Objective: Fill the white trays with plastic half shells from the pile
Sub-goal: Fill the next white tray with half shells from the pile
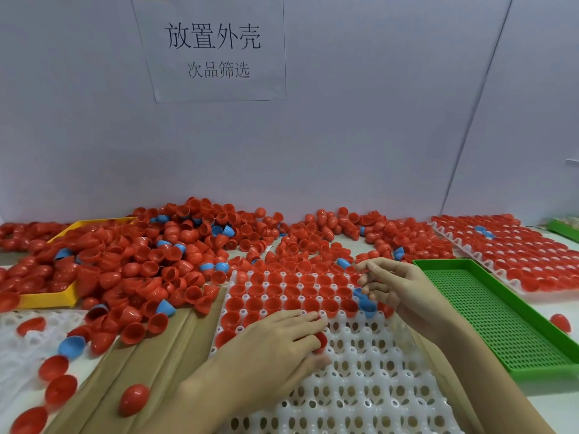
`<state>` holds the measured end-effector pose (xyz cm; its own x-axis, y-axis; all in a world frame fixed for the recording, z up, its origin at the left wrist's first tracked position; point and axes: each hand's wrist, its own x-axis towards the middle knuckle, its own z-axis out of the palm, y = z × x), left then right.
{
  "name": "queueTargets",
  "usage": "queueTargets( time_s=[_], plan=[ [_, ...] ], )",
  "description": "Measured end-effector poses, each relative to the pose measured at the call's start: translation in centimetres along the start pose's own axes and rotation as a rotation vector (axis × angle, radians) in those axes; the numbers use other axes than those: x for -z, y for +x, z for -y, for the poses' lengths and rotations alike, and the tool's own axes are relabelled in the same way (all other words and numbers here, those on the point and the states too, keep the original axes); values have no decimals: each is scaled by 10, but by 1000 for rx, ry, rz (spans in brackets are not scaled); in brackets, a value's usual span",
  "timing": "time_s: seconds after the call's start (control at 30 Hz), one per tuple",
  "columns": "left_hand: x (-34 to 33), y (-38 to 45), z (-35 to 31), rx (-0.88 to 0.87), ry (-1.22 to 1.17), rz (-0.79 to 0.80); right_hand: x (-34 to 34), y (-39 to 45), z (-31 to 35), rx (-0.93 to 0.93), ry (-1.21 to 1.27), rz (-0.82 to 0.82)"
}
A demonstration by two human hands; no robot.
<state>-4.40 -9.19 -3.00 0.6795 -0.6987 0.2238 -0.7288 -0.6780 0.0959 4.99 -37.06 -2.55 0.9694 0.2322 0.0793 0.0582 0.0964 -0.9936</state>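
Note:
A white tray (369, 380) with round holes lies in front of me; its far rows hold red half shells (282, 292). A big pile of red and blue half shells (163, 255) spreads behind it and to the left. My left hand (275, 346) rests on the tray and holds a red shell (322, 341) under its curled fingers. At the tray's right edge my right hand (394, 286) hovers with curled fingers just above a blue shell (365, 300). Whether it grips that shell I cannot tell.
A green perforated tray (495, 321) sits right of the white tray. A filled white tray (513, 255) lies at the far right. A yellow tray (50, 299) is buried in the pile at left. Loose shells lie on brown cardboard (150, 371) near left.

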Motion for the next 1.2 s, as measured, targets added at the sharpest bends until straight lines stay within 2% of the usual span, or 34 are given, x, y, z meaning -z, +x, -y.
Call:
queueTargets(
  time_s=[0.1,0.2,0.3,0.43,0.57,0.67,0.77,0.87,1.0,1.2],
  plan=[
    [3,0,3,62,-116,21,3,5,2,118,-44,-142],
    [7,-3,10,115,-201,35,7,18,6,210,-282,-348],
    [7,-5,16,96,-223,44,15,44,11,192,-574,-427],
    [7,-4,14,35,-154,44,27,84,15,91,-1023,-390],
    [8,-5,12,12,-94,73,23,115,10,86,-1235,-178],
    [8,-5,11,-7,-67,82,10,132,6,39,-1231,15],
    [7,-5,14,-27,-45,90,-2,147,-3,7,-1292,82],
    [5,-3,16,-48,-34,88,-7,154,-11,24,-1383,19],
    [4,-4,13,-67,8,64,-4,145,-12,76,-1352,-46],
    [4,-4,12,-16,-18,-17,5,108,3,215,-1028,-234]
  ],
)
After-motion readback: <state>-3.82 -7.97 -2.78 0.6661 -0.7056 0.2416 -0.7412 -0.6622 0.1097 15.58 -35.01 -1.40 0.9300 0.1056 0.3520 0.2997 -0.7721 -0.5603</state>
